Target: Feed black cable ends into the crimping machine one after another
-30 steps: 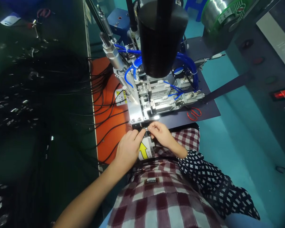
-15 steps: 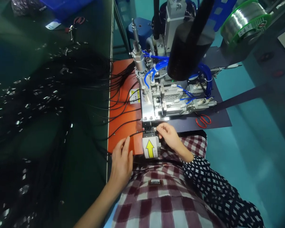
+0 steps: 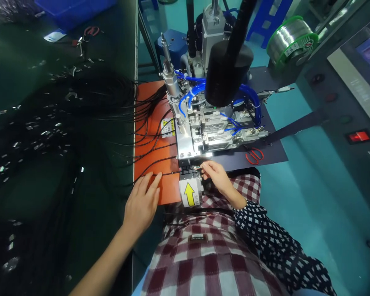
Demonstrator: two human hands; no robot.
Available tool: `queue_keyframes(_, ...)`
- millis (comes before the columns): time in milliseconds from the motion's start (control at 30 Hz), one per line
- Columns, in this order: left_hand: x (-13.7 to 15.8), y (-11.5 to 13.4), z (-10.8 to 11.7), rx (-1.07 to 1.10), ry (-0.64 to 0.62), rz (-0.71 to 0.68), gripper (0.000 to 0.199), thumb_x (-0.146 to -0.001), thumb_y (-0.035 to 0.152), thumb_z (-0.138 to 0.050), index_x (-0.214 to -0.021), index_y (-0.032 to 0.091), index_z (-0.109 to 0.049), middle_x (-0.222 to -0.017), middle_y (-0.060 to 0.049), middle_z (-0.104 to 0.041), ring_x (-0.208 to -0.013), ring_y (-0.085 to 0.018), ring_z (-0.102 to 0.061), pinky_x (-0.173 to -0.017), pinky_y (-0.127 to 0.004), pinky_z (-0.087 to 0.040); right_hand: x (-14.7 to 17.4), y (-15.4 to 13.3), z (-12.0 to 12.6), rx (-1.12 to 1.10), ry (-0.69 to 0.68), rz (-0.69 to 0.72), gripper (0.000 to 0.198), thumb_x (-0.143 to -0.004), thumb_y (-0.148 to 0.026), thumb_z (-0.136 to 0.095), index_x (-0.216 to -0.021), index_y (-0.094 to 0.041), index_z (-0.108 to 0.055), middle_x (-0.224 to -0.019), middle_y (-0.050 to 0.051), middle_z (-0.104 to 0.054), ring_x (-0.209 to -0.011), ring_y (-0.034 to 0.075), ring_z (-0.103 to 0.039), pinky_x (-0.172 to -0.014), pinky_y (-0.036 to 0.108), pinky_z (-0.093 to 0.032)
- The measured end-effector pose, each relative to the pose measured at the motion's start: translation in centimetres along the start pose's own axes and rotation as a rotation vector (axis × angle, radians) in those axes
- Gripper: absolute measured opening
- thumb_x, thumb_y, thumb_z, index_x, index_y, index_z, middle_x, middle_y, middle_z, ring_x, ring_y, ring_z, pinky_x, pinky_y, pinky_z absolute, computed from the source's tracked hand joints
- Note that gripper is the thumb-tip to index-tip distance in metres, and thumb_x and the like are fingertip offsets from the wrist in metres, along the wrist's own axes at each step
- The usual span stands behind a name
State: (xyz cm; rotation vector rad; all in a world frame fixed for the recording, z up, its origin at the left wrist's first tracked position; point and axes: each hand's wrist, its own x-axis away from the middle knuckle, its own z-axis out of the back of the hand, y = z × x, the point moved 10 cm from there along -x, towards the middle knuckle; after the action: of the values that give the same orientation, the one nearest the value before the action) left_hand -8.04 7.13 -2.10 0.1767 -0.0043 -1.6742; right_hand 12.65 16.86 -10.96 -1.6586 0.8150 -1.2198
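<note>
A thin black cable (image 3: 172,172) runs across the orange plate (image 3: 169,191) to a small black clamp block (image 3: 188,172) at the machine's near end. My right hand (image 3: 217,179) pinches the cable's end just right of that block. My left hand (image 3: 142,201) rests at the plate's left part, its fingers stretched out and apart, with the fingertips touching the cable. Below the block is a white label with a yellow arrow (image 3: 189,194). Several other black cables (image 3: 152,123) lie over the plate and lead into the metal machine (image 3: 185,144).
Left of the plate, a dark table (image 3: 49,172) carries a large bundle of black cables (image 3: 95,96) and red-handled scissors (image 3: 91,32). Other red-handled scissors (image 3: 254,156) lie on the machine's base. A black cylinder (image 3: 226,74) overhangs the machine, and a solder wire spool (image 3: 291,43) hangs at right.
My left hand has slid left along the cable and its fingers have spread. My right hand stays at the cable's end by the block. The whole view has shifted slightly.
</note>
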Motion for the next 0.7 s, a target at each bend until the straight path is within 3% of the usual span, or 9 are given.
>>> queue_keyframes(267,-0.1,0.2,0.1,0.006,-0.015,-0.012,0.048,-0.096,0.026,-0.04,-0.144,0.021,-0.041,-0.135,-0.016,-0.05,-0.124,-0.032,-0.048,-0.102,-0.049,-0.045,1.7,1.4,3.6,-0.024,0.101,-0.048,0.036,-0.078,-0.051,-0.065,-0.08,-0.016,-0.06,-0.072,-0.001,-0.055,-0.056,0.01,-0.05,-0.058,0.025,-0.042)
queue_keyframes(500,-5.5,-1.3,0.1,-0.001,-0.043,0.003,0.045,-0.098,0.028,-0.033,-0.139,0.017,-0.048,-0.139,-0.016,-0.051,-0.127,-0.03,-0.047,-0.104,-0.045,-0.042,2.3,0.9,4.5,0.001,0.15,-0.032,0.033,-0.078,-0.048,-0.066,-0.079,-0.016,-0.062,-0.07,-0.001,-0.056,-0.058,0.011,-0.049,-0.061,0.026,-0.042)
queue_keyframes(633,-5.7,-1.4,1.9,0.095,-0.095,-0.082,0.042,-0.099,0.027,-0.033,-0.137,0.019,-0.049,-0.139,-0.012,-0.05,-0.119,-0.024,-0.054,-0.095,-0.036,-0.047,2.7,0.6,5.5,-0.001,0.164,-0.024,0.027,-0.081,-0.044,-0.066,-0.081,-0.017,-0.063,-0.069,-0.001,-0.056,-0.059,0.01,-0.049,-0.063,0.026,-0.041)
queue_keyframes(700,-3.7,0.8,2.9,0.179,-0.161,-0.269,0.034,-0.098,0.026,-0.038,-0.125,0.019,-0.057,-0.129,-0.01,-0.056,-0.109,-0.02,-0.058,-0.09,-0.031,-0.048,3.2,0.5,6.4,-0.013,0.169,-0.028,0.024,-0.082,-0.042,-0.065,-0.082,-0.018,-0.064,-0.069,-0.002,-0.056,-0.059,0.01,-0.049,-0.063,0.026,-0.041)
